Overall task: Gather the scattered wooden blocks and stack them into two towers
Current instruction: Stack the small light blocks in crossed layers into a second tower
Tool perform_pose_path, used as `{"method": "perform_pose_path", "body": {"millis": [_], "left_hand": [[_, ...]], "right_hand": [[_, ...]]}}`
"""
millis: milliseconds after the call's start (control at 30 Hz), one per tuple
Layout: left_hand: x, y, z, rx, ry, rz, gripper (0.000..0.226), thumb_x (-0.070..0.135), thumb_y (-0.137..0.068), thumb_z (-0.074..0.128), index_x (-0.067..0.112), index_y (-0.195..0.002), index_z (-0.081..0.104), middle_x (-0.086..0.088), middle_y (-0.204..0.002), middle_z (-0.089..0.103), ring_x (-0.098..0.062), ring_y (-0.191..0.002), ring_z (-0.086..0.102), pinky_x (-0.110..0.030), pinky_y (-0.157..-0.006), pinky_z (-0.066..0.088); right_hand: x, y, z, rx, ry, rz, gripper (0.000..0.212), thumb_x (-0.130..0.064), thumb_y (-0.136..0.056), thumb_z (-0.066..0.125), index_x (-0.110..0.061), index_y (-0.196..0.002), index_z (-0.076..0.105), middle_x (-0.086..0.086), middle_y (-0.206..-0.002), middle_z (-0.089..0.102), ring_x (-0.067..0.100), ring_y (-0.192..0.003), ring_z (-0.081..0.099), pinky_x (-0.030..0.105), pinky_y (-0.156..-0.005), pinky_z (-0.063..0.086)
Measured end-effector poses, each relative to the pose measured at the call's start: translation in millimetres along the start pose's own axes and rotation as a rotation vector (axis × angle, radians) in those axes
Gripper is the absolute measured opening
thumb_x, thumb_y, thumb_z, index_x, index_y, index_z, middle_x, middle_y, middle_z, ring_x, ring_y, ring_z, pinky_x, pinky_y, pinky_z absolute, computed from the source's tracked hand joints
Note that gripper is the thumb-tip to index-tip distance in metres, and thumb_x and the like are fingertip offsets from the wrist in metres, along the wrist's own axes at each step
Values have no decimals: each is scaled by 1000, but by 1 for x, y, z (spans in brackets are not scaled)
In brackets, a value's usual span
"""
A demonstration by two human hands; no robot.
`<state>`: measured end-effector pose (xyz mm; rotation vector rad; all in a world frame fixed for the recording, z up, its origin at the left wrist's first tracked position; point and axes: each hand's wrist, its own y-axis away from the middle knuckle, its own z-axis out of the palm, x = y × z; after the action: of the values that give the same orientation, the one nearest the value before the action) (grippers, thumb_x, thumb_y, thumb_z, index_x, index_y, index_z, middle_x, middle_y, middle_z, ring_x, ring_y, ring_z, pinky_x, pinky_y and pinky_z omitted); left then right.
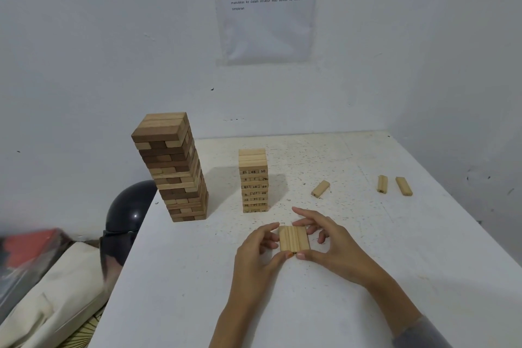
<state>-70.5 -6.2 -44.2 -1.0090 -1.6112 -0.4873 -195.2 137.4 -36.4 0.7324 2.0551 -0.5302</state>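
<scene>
The left hand (255, 251) and the right hand (330, 246) pinch a row of three blocks (293, 238) between them, each grip closed on it, just before the small tower (253, 181) on the counter (367, 277).

1. You get soft, even, rather dim indoor light; the white wall (84, 37) reads grey-blue.
2. Light seems to come from above and behind you: faint shadows spread on the table (367, 263) behind the small tower (253, 181) and to the right of the tall tower (172, 167).
3. One small glint sits on the black dome (132, 212).
4. Your left hand (254, 251) and right hand (330, 246), pinching the row of blocks (293, 238), are sharp.
5. The left edge smears: the red thing (28, 246) is blurred.
6. Wide-angle bend tilts the tall tower and splays the table's edges; print on the wall sheet (268, 8) is soft.
</scene>
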Motion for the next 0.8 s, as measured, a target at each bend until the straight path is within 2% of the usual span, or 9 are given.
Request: {"method": "perform_pose_path", "body": {"millis": [167, 267, 367, 633, 800], "left_hand": [[6, 3, 0, 10, 43, -7, 49, 7, -72, 82, 33, -110, 65, 15, -95, 68, -10, -85, 63, -17, -76, 47], [14, 4, -4, 29, 66, -7, 48, 9, -73, 83, 31, -111, 65, 18, -95, 69, -7, -86, 65, -18, -77, 48], [25, 2, -12, 51, 31, 51, 50, 10, -75, 82, 32, -114, 60, 25, -98, 68, -4, -88, 64, -14, -76, 46], [70, -22, -42, 199, 15, 224, 52, 8, -75, 80, 34, -114, 59, 25, -99, 68, -2, -89, 65, -9, -75, 45], [87, -47, -55, 242, -98, 302, 51, 11, -82, 75, 44, -114, 52, 22, -99, 66, 4, -92, 62, -8, -77, 45]], "right_hand": [[-3, 0, -2, 6, -21, 5, 77, -23, -68, 87, -50, -128, 47, -21, -114, 63, 8, -99, 54, 21, -83, 45], [-11, 1, -6, 18, -48, -14, 73, -20, -69, 86, -47, -126, 51, -20, -114, 63, 10, -98, 54, 21, -83, 45], [-28, -3, -14, 16, -39, -65, 69, -20, -70, 86, -44, -126, 53, -21, -114, 63, 9, -100, 54, 17, -83, 43], [-85, -38, -39, 8, -1, -183, 64, -30, -72, 83, -49, -125, 52, -24, -116, 60, 7, -104, 53, 15, -85, 42], [-108, -68, -48, 4, 59, -259, 63, -34, -75, 80, -47, -128, 50, -22, -117, 58, 7, -106, 50, 17, -84, 44]]}}
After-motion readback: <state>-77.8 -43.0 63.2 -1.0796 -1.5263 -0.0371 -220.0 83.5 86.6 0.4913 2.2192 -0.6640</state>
